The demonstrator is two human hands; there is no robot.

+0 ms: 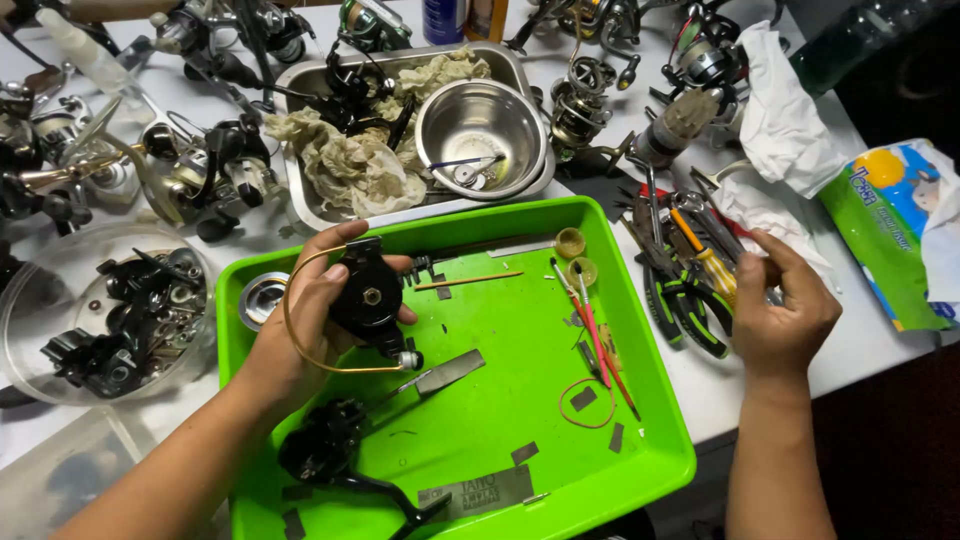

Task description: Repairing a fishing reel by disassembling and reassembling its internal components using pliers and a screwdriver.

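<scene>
Over green tray [640,440], left hand [300,320] grips black reel body [368,298]; right hand [785,315] seemingly pinching

A tray [650,440] sits at the bench's [860,345] near edge. Behind it lies a metal pan [300,200] holding rags [350,160] and a bowl [480,125]. At the left edge stands a clear tub [190,350] of parts. Pliers and screwdrivers [690,270] lie right of the tray, a tissue pack [890,235] at the right edge. The left hand [310,320] holds a reel body [368,300] over the tray; brushes [595,330] lie in its right half.
</scene>
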